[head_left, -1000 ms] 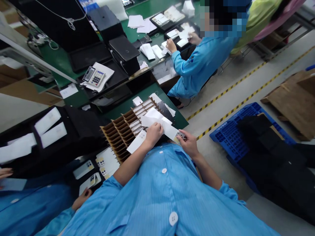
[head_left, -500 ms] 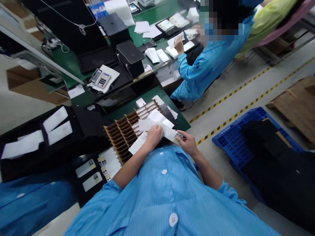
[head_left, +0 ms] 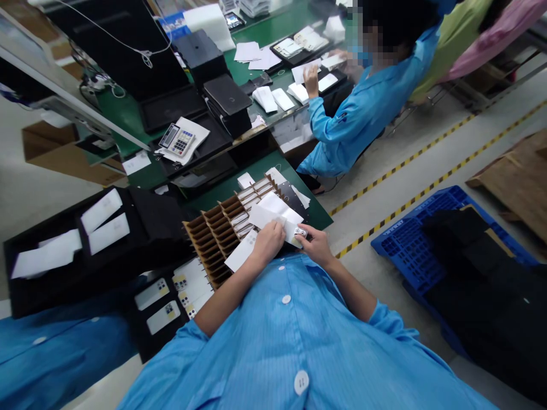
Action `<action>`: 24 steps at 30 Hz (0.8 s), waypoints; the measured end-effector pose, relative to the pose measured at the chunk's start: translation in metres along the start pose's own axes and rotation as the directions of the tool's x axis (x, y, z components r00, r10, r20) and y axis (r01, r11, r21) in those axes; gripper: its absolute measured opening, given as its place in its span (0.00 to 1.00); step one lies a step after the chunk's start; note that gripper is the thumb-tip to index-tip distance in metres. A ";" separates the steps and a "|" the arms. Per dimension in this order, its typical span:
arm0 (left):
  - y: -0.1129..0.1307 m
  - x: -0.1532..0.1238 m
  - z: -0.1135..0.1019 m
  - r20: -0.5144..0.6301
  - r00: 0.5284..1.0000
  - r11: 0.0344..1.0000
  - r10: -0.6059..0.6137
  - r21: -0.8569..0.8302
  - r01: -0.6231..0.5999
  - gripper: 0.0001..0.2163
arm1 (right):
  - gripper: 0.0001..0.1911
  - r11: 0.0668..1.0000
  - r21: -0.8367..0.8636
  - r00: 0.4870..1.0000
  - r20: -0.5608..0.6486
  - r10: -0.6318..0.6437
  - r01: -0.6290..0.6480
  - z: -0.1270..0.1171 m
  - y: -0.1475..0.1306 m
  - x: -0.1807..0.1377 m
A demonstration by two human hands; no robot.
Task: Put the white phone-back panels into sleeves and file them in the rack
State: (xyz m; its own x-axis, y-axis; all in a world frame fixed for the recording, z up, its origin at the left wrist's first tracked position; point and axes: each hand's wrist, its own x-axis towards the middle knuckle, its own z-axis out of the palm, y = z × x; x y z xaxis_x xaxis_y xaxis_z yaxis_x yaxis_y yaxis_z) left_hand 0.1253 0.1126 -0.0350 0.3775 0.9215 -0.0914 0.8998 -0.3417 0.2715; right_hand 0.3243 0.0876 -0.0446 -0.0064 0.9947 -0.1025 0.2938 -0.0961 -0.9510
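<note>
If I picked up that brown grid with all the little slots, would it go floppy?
Maybe a bit: the brown grid's walls look like thin crossed cardboard strips, so it might skew. One end may feel heavier, since white pieces crowd the slots there. It probably won't roll, because it sits flat with straight sides.

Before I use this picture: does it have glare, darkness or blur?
Head view: left hand and right hand fairly clear; head view: pale glare on far green table; head view: black pile on blue pallet loses detail; head view: pixel blocks hide part of a co-worker.
</note>
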 end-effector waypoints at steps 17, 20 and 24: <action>0.007 -0.076 -0.049 0.183 0.983 0.998 0.016 -0.064 -0.004 0.07 | 0.31 0.830 0.430 0.893 0.416 0.169 -0.357 0.074 0.004 -0.006; 0.003 -0.087 -0.051 0.211 0.976 0.997 -0.047 -0.055 0.060 0.07 | 0.25 0.825 0.398 0.849 0.499 0.172 -0.402 0.089 -0.001 -0.003; -0.007 -0.100 -0.046 0.186 0.961 0.965 -0.203 -0.130 0.229 0.09 | 0.18 0.835 0.335 0.796 0.576 0.185 -0.437 0.105 -0.008 0.006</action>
State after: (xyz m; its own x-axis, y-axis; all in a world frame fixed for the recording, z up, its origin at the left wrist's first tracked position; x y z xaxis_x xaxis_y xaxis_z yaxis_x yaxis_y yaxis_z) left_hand 0.0714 0.0313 0.0167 0.2212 0.9210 -0.3208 0.9258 -0.0950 0.3657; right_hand 0.2215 0.0902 -0.0679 -0.5017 0.7531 -0.4257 -0.0723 -0.5268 -0.8469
